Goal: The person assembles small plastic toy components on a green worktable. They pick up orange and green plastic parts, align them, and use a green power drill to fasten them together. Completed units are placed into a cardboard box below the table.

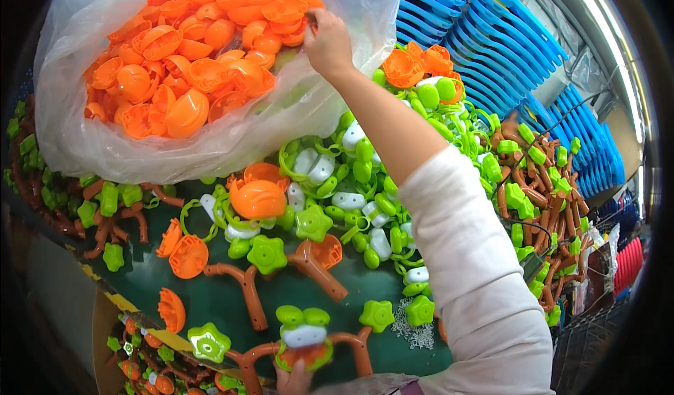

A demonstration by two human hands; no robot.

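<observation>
My right hand [328, 43] reaches to the right side of a pile of orange plastic half-shells [188, 113] in a clear plastic bag [63, 125]. Its fingers are curled against the shells, and what lies between them is hidden. At the bottom centre, my left hand [295, 379] is closed on a toy part [304, 337] made of a green ring, white middle and two green ovals. Orange shows inside the ring, slightly blurred. Brown branch pieces [359, 353] stick out on both sides of this part; I cannot tell whether they are joined to it.
Green-and-white ring parts [349, 200] are heaped mid-table. Brown branches with green ends [544, 177] pile up at right. Stacked blue plastic trays [502, 37] stand behind. Loose green stars [267, 255] and a forked branch [246, 288] lie on the dark green surface [147, 283]. Below it, a cardboard box [105, 332] holds branch toys.
</observation>
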